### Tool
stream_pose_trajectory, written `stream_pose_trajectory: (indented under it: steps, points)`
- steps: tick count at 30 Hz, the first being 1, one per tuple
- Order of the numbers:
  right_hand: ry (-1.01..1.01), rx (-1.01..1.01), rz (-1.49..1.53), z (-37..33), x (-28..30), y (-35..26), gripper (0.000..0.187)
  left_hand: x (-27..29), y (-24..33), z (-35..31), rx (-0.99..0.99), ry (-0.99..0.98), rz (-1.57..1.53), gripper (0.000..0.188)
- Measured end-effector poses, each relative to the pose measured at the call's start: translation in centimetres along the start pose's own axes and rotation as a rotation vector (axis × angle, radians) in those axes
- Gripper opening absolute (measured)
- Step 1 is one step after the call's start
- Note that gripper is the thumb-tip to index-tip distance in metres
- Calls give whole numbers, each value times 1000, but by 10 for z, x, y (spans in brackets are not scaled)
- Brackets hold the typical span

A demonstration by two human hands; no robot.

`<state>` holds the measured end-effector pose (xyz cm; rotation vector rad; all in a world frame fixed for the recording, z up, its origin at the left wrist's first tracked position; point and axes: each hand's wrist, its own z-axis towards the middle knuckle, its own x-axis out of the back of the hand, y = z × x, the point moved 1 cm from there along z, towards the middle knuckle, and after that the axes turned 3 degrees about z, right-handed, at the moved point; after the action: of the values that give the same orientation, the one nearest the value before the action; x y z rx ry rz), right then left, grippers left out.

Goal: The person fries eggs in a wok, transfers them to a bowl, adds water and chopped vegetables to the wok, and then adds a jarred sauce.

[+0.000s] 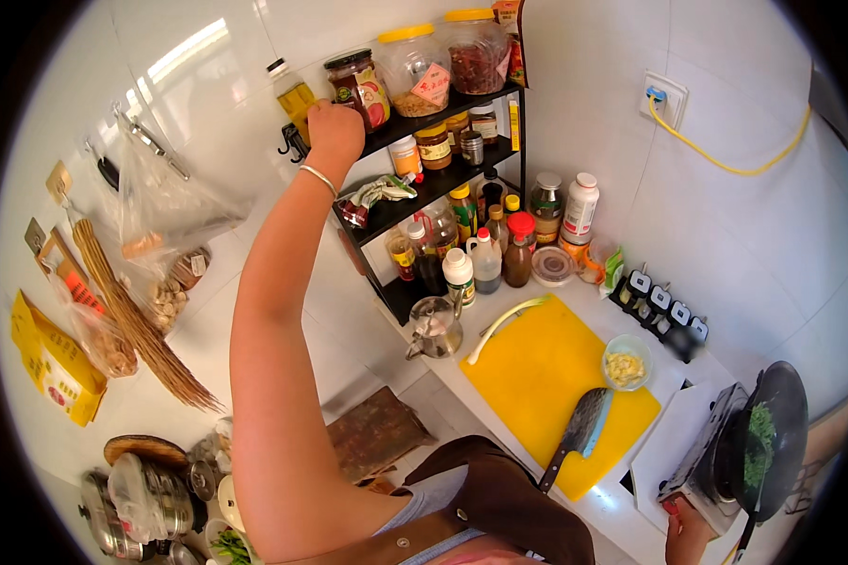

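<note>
My left hand (336, 130) reaches up to the top tier of the shelf rack, its fingers closed round a glass bottle of yellow oil (293, 97) with a black cap. The bottle tilts slightly. Down at the lower right, my right hand (690, 533) has its fingers on the red knob (670, 506) at the front of a portable gas stove (697, 471). A dark wok (790, 424) stands on the stove with chopped greens (759, 443) inside. Whether a flame burns under it, I cannot tell.
A yellow cutting board (513, 395) bears a cleaver (584, 424), a scallion stalk (490, 330) and a small bowl (627, 363) of chopped pale pieces. The black rack (372, 231) holds several jars and bottles. A metal pot (435, 327) and a spice-box row (660, 306) stand nearby.
</note>
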<state>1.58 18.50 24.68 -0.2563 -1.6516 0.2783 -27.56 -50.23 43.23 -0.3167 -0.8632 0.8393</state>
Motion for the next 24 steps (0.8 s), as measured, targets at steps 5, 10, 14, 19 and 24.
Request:
stream_pose_trajectory:
  steps: [5, 10, 14, 19, 24]
  points:
    - [-11, -45, -34, -3, -8, 6, 30, -9, 9, 8, 286, 12, -300, 21]
    - [-139, -172, -86, -8, -6, 3, 33, 33, 1, 5, 233, 304, -370, 35]
    - [-137, -147, -22, -19, -14, 14, 36, 24, -52, -5, 777, 602, -15, 82]
    - [-99, -100, 63, -15, -14, 10, 35, 7, -88, -1, 850, 171, -930, 121]
    - [-183, -165, 36, 2, -9, -7, 34, -14, -91, -6, 909, 260, -1014, 126]
